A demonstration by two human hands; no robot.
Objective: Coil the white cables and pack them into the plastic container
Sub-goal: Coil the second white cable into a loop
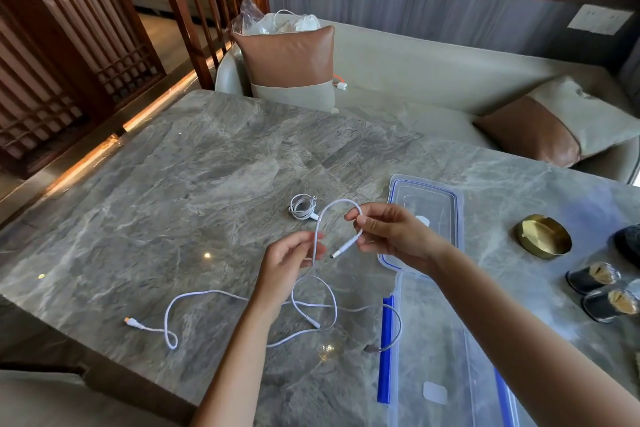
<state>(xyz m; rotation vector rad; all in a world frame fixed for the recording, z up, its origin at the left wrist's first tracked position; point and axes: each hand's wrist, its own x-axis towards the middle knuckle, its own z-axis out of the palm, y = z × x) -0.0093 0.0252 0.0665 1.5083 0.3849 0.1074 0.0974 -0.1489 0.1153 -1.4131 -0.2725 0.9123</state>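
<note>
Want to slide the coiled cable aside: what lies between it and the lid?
In the head view, the arched cable held by the right hand crosses there; otherwise bare marble between coiled cable and lid.

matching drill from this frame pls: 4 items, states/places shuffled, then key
Items:
1. small cable bundle
2. cable in the hands
3. container lid
4. brass ashtray

States/places:
A. looped in the air between left hand and right hand
B. flat on the table, beyond the right hand
D. already coiled, lying on the table
C. far right, by the dark cups

Pairs: 1-D, 2-A, 3-B, 4-C
</note>
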